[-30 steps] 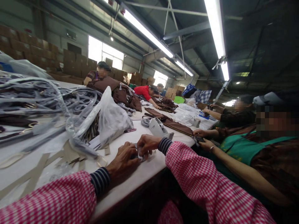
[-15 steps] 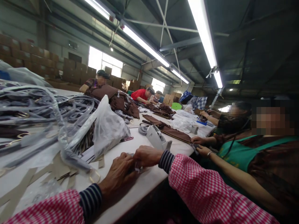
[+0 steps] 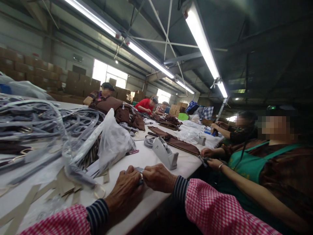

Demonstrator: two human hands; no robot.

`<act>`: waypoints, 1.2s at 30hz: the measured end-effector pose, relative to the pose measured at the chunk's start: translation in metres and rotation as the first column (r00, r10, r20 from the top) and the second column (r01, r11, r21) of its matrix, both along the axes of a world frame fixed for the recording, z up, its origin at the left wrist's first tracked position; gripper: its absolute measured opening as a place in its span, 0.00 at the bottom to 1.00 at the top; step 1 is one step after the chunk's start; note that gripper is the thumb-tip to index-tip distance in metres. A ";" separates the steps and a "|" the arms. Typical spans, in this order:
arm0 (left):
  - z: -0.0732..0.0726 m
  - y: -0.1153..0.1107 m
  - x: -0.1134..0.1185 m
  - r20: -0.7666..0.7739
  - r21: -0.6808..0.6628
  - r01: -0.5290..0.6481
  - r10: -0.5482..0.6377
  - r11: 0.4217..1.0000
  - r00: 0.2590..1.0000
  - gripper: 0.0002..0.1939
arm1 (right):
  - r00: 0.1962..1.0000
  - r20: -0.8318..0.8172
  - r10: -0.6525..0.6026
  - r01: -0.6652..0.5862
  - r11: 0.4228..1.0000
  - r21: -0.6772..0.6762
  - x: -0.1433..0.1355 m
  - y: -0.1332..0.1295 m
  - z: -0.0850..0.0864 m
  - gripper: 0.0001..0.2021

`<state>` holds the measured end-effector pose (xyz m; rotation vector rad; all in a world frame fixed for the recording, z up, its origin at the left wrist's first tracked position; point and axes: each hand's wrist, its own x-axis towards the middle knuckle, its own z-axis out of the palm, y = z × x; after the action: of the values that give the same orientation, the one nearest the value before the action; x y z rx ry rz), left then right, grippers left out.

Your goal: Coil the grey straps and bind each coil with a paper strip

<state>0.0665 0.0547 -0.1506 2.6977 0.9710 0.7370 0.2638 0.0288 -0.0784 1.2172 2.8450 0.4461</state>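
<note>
Close together over the near edge of the white table [image 3: 156, 204], both my hands are closed. My left hand [image 3: 127, 186] is wrapped round a small grey piece that looks covered in clear plastic [image 3: 139, 170]; most of it is hidden by the fingers. My right hand [image 3: 160, 178] pinches the same piece at its right side, its knuckles almost against the left hand. Just beyond them stands a light grey tape dispenser [image 3: 165, 153], with a coiled grey strap [image 3: 148, 142] behind it.
Plastic-wrapped straps [image 3: 80, 114] pile up on the left. A white plastic bag [image 3: 114, 140] and beige card strips [image 3: 64, 182] lie nearer. Brown bags [image 3: 182, 143] stretch along the table. At right, a co-worker in a green apron [image 3: 248, 160] handles one.
My right hand has shifted slightly right and down, opening a small space between the hands where the grey piece shows more. My left hand has moved little. The view has shifted slightly.
</note>
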 end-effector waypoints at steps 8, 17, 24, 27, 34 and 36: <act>0.021 0.006 -0.008 0.131 -0.161 -0.070 0.092 0.984 0.987 0.15 | 0.955 -0.275 -0.109 0.054 0.978 -0.201 -0.007 0.004 0.022 0.06; 0.058 0.013 -0.013 0.541 -0.723 0.225 0.332 0.653 0.773 0.15 | 0.819 -0.509 -0.263 0.232 0.965 -0.126 -0.019 -0.017 -0.010 0.29; 0.058 0.018 -0.020 0.610 -0.744 0.337 0.379 0.577 0.696 0.17 | 0.789 -0.594 -0.159 0.160 0.986 -0.051 -0.017 -0.015 -0.021 0.32; 0.057 0.021 -0.018 0.592 -0.746 0.350 0.323 0.566 0.738 0.15 | 0.780 -0.600 -0.178 0.175 0.982 -0.064 -0.016 -0.016 -0.021 0.32; 0.052 0.018 -0.012 0.579 -0.698 0.353 0.200 0.624 0.791 0.22 | 0.716 -0.642 -0.275 0.156 0.959 -0.237 -0.018 -0.025 -0.042 0.43; 0.050 0.014 -0.010 0.553 -0.698 0.323 0.195 0.639 0.810 0.24 | 0.714 -0.644 -0.273 0.145 0.958 -0.246 -0.019 -0.028 -0.047 0.43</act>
<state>0.0563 0.0690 -0.1007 1.5758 0.7540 0.8150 0.2452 0.0003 -0.1250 1.9643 3.1030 -0.3481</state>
